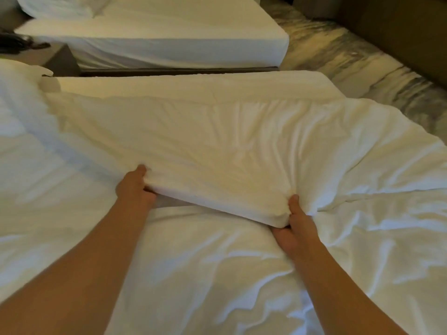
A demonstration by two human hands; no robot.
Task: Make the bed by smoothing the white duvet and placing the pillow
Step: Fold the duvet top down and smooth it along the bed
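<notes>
Both hands are gripping the white duvet's (217, 146) folded edge: left hand (135, 187) pinching at 9 o'clock, right hand (296, 228) clamping at 4 o'clock (thumbs on top).

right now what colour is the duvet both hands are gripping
Plain white, no pattern; the duvet shows best in the head view, tinted slightly warm by the room light.

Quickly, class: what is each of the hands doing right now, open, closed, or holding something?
Left hand: closed on the folded edge of the white duvet.
Right hand: closed on the same folded edge, at its corner.
</notes>
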